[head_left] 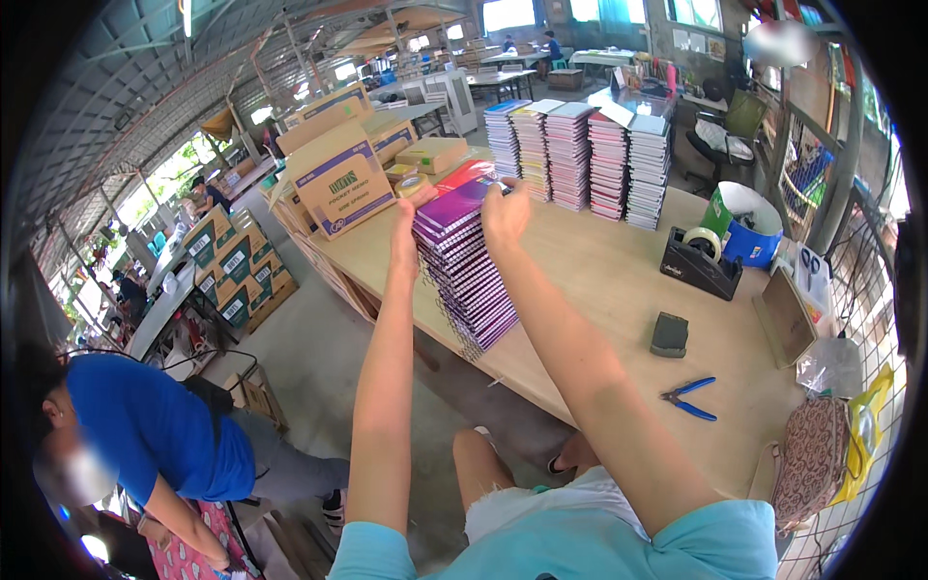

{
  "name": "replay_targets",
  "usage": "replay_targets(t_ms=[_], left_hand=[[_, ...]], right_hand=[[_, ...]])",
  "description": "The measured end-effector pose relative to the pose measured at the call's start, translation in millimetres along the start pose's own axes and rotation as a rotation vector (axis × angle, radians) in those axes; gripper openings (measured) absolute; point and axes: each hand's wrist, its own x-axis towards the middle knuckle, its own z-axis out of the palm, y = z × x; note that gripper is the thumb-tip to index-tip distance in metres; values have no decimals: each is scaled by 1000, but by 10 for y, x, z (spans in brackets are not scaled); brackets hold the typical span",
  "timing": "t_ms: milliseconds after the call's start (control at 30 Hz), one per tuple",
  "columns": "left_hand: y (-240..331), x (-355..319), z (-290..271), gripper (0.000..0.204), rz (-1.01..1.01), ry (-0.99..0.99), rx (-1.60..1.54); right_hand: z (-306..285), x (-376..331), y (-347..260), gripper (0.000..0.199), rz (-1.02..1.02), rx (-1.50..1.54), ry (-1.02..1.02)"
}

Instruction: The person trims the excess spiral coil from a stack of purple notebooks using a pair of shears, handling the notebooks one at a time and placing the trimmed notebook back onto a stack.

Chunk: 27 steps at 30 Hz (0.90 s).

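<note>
A tall stack of purple spiral-bound notebooks (468,275) stands on the wooden table in front of me, its wire coils showing along the near side. My left hand (407,230) lies along the stack's upper left side, fingers stretched out. At the top right edge, my right hand (506,215) has its fingers bent around the uppermost purple notebook (452,210); its fingertips are partly hidden. Just behind the stack are a red plastic-looking wrapper (468,174) and a roll of tape (413,184).
Several notebook stacks (568,155) line the table's far side. Cardboard boxes (340,188) stand at the left. Rightward are a tape dispenser (703,263), a dark block (669,334), blue-handled pliers (692,397) and a patterned bag (810,454). A person in blue (159,425) bends at lower left.
</note>
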Motion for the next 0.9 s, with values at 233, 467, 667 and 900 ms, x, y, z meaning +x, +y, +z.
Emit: replay_targets(t_ms=[233, 467, 667, 900], left_hand=[[-28, -96, 203, 66, 58, 273, 52], [-21, -89, 52, 91, 91, 291, -92], [-809, -597, -641, 105, -623, 186, -338], [-1580, -923, -1035, 65, -727, 25, -390]], right_hand=[[-20, -183, -107, 31, 15, -91, 29], [-192, -200, -110, 49, 22, -6, 19], [-546, -481, 1135, 76, 135, 157, 169], [-225, -1254, 1564, 86, 221, 99, -153]])
